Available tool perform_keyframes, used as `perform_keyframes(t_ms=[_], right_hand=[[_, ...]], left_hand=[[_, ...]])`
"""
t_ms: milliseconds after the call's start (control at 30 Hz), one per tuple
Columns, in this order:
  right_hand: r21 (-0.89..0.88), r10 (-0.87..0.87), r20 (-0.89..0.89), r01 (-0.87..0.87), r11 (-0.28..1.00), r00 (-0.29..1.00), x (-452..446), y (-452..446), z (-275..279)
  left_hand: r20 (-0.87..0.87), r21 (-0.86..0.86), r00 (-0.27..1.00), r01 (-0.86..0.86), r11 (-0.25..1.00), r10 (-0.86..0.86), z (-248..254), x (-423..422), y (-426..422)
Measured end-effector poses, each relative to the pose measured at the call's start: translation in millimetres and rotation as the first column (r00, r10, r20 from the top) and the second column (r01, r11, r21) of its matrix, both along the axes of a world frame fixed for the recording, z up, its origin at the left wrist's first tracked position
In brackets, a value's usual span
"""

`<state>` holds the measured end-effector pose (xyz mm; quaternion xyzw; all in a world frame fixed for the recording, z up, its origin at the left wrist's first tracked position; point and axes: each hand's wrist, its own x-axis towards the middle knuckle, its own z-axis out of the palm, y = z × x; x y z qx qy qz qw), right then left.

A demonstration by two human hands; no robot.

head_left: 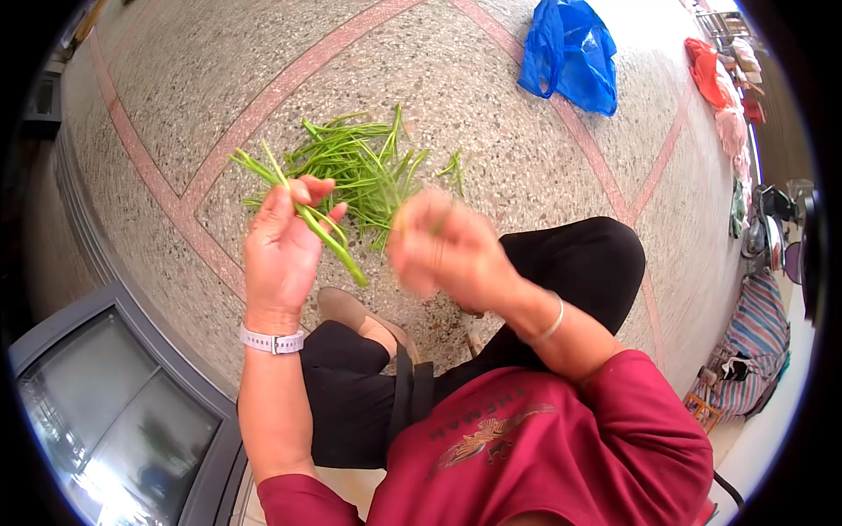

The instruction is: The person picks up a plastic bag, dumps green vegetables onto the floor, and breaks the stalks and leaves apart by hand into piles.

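My left hand [288,232] is closed on a few green vegetable stems [329,241], pinched between thumb and fingers. The thicker cut end points down and to the right, and thinner ends stick out at the upper left. A pale wristband is on that wrist. To the right, my right hand [445,244] is apart from those stems and smeared by motion; whether anything is in its fingers does not show. Beyond both hands, a loose heap of green stems [351,162] lies on the floor. A few short pieces [454,169] lie just right of the heap.
A blue plastic bag [570,57] lies on the speckled floor [456,79] at the back right. At the lower left stands a grey-framed glass panel [114,412]. Striped cloth [752,342] and various items line the right side. My bent legs [570,272] are close below the hands.
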<state>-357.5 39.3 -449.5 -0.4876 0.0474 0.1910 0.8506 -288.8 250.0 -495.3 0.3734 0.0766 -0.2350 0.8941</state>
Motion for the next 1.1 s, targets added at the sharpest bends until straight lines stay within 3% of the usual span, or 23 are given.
perform_keyframes(t_ms=[33, 100, 200, 300, 433, 467, 533, 567, 600, 633, 667, 733, 767, 867, 1000, 1100], right_hand=[[0.068, -0.09, -0.12, 0.099, 0.993, 0.989, 11, -4, -14], [-0.031, 0.006, -0.223, -0.013, 0.999, 0.975, 21, -1, -22], [-0.007, 0.099, -0.205, -0.103, 0.995, 0.974, 11, 18, -34], [0.026, -0.006, -0.228, 0.013, 1.0, 0.974, 9, 16, -40], [0.153, -0.271, -0.271, 0.319, 0.935, 0.924, 9, 15, -46], [0.215, -0.24, -0.216, 0.286, 0.934, 0.946, 6, 13, -50], [-0.184, 0.03, 0.191, 0.005, 0.983, 0.981, -4, 9, -26], [-0.409, 0.22, 0.338, -0.069, 0.91, 0.915, -11, 10, -14], [-0.358, 0.275, 0.524, -0.085, 0.93, 0.806, -20, 20, -8], [-0.312, 0.308, 0.689, -0.115, 0.943, 0.656, -28, 28, -4], [-0.324, 0.311, 0.681, -0.107, 0.94, 0.663, -30, 29, 0], [-0.389, 0.157, 0.296, -0.031, 0.921, 0.942, -13, 21, 8], [-0.433, 0.042, 0.074, -0.006, 0.901, 0.996, -2, 14, 9], [-0.285, -0.132, -0.118, 0.094, 0.954, 0.984, 24, -5, -19], [-0.287, -0.104, -0.167, 0.053, 0.957, 0.98, 28, -1, -25], [-0.285, -0.119, -0.046, 0.101, 0.953, 0.992, 27, -2, -33]], left_hand=[[-0.004, -0.023, 0.999, 0.035, 0.999, -0.036, 3, -3, -5], [0.03, -0.057, 0.99, 0.142, 0.988, -0.141, -1, -8, -12], [0.057, -0.068, 0.97, 0.238, 0.969, -0.235, -6, -15, -22], [0.086, 0.006, 0.987, 0.135, 0.991, -0.135, -5, -17, -26], [-0.03, -0.01, 0.999, -0.019, 1.0, 0.019, -6, -15, -22], [-0.028, 0.059, 0.998, -0.047, 0.997, 0.048, -9, -14, -23], [-0.065, -0.005, 0.997, -0.041, 0.999, 0.04, -22, -15, -17], [-0.081, -0.04, 0.996, -0.035, 0.999, 0.031, -27, -13, -14], [-0.115, 0.002, 0.984, -0.14, 0.99, 0.14, -25, -7, -11], [-0.079, 0.071, 0.988, -0.131, 0.989, 0.136, -21, -5, -7], [-0.043, 0.14, 0.991, -0.119, 0.983, 0.126, -17, -2, -4], [0.023, 0.311, 0.998, -0.069, 0.948, 0.065, -9, -4, -10], [0.041, 0.36, 0.999, -0.011, 0.933, -0.004, -6, -9, -16], [0.104, 0.51, 0.974, 0.121, 0.852, -0.201, 5, -21, -30], [0.152, 0.569, 0.946, 0.154, 0.808, -0.286, 1, -24, -35], [0.137, 0.619, 0.909, 0.232, 0.751, -0.393, 4, -27, -36]])
